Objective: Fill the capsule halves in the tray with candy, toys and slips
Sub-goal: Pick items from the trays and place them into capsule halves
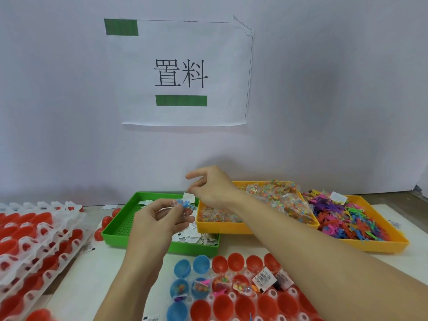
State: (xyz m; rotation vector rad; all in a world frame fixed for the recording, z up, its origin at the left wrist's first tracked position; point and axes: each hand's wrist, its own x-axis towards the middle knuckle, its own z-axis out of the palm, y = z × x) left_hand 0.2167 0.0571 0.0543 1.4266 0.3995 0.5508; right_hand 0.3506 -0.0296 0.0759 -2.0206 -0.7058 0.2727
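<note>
Partly done, by the look of it: on the table [129, 269], three bins, green slips bin [115, 230] and two orange; capsule tray [287, 300] with about six halves filled, many bare. Left hand [157, 218] pinching a blue toy [184, 203]; right hand [213, 188] pinching a white slip [188, 197].

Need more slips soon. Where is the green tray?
Head view, left of centre: the green tray sits behind the left hand, touching the yellow candy tray.

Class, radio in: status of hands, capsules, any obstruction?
Left hand holds blue toy. Right hand pinches paper slip over green tray. Capsule halves partly filled. No obstruction seen.
</note>
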